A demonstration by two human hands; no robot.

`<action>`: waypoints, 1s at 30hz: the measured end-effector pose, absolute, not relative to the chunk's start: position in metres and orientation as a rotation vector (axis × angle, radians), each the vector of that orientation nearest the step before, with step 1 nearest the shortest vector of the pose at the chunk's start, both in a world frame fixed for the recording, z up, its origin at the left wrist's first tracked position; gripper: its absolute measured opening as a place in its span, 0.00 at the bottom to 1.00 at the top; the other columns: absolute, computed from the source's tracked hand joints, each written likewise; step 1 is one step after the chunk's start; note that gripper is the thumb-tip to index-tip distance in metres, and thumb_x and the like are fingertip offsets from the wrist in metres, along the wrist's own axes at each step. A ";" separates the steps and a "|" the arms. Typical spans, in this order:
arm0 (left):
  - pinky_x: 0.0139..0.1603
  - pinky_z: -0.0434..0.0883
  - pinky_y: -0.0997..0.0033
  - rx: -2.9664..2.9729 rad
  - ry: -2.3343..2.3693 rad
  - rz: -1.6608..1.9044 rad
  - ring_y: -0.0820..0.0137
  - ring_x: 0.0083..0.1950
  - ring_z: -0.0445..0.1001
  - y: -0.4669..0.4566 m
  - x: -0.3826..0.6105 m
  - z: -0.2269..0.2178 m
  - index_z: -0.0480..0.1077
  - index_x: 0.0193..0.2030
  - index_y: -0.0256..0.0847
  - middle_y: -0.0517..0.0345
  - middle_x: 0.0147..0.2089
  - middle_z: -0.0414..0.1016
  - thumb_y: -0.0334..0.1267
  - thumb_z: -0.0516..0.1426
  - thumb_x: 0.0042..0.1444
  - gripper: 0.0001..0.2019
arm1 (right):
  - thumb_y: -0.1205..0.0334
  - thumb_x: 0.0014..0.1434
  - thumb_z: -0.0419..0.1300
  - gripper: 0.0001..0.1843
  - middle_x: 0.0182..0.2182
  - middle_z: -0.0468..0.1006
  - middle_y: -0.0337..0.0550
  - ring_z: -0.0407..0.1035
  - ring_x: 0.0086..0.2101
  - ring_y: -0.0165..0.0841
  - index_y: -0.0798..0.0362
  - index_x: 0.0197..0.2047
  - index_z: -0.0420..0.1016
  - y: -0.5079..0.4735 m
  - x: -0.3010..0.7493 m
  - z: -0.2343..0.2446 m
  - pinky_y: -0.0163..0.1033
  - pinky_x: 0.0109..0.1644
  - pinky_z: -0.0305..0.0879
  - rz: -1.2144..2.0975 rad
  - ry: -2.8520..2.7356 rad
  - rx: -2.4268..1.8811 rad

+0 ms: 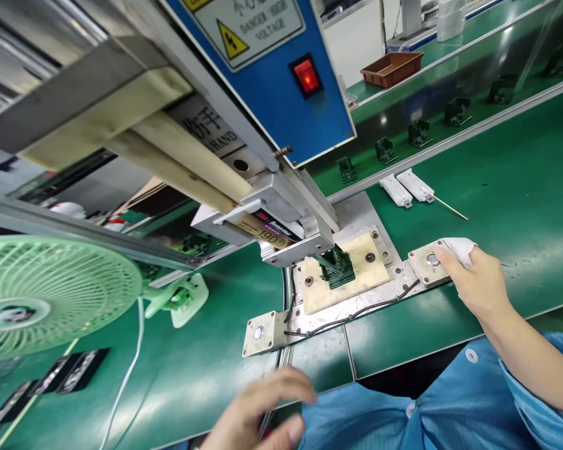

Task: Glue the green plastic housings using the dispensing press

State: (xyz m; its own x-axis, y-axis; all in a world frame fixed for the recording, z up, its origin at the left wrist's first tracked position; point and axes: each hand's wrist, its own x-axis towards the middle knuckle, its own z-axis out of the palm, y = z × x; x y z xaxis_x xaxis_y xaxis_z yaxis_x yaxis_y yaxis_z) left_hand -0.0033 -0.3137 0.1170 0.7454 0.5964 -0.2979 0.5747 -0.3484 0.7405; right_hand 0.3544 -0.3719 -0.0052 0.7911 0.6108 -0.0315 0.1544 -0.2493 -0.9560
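My right hand (pixel 481 281) is at the right push-button box (pixel 425 270), its thumb at the edge of the round metal button. White material (pixel 460 250) covers part of its fingers; whether worn or held I cannot tell. Near the front edge, my left hand (pixel 263 412) is slightly blurred, with thumb and fingers apart and nothing in it. It is closest to the left push-button box (pixel 263 332). Between the boxes, a dark green plastic part (pixel 338 270) sits on a cream fixture plate (pixel 370 275), under a press holding a cartridge labelled Scotch-Weld (pixel 267 228).
A blue control box (pixel 272 81) with a lit red switch overhangs the bench. A green fan (pixel 42 300) stands left, near dark parts (pixel 79 370). Two white tubes (pixel 415 186) lie right of the press. Several green parts (pixel 420 133) line the back strip, before a brown tray (pixel 391 69).
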 end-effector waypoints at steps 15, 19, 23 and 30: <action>0.24 0.62 0.78 1.414 1.592 0.760 0.74 0.25 0.65 -0.242 -0.033 0.036 0.70 0.38 0.39 0.61 0.27 0.70 0.61 0.64 0.49 0.25 | 0.35 0.41 0.72 0.34 0.39 0.83 0.48 0.76 0.42 0.49 0.53 0.44 0.82 -0.380 0.355 -0.005 0.47 0.45 0.70 0.428 -0.395 -1.906; 0.22 0.67 0.74 1.599 1.728 0.570 0.71 0.23 0.67 -0.243 -0.026 0.059 0.73 0.42 0.40 0.59 0.30 0.74 0.64 0.62 0.48 0.28 | 0.38 0.42 0.73 0.34 0.41 0.83 0.49 0.76 0.43 0.49 0.54 0.45 0.82 -0.380 0.356 -0.003 0.48 0.45 0.71 0.407 -0.377 -1.905; 0.41 0.77 0.62 1.976 1.652 0.589 0.59 0.39 0.79 -0.239 0.011 0.091 0.71 0.51 0.43 0.55 0.50 0.77 0.60 0.61 0.49 0.28 | 0.41 0.43 0.74 0.32 0.40 0.83 0.47 0.76 0.43 0.47 0.54 0.45 0.82 -0.380 0.357 -0.004 0.45 0.44 0.71 0.396 -0.365 -1.874; 0.64 0.68 0.49 1.889 1.053 0.438 0.52 0.61 0.72 -0.215 0.084 0.083 0.62 0.61 0.41 0.42 0.62 0.69 0.51 0.69 0.42 0.40 | 0.40 0.42 0.74 0.34 0.40 0.83 0.49 0.75 0.43 0.49 0.55 0.46 0.82 -0.380 0.355 -0.003 0.45 0.42 0.70 0.399 -0.333 -1.885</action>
State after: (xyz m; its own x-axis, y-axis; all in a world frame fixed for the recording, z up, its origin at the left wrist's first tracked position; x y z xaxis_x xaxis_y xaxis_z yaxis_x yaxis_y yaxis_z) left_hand 0.0842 -0.2147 0.0835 0.5742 0.8108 -0.1133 0.4914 -0.2306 0.8399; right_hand 0.3551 -0.3805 -0.0027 0.9028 0.4149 -0.1127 0.0364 -0.3349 -0.9415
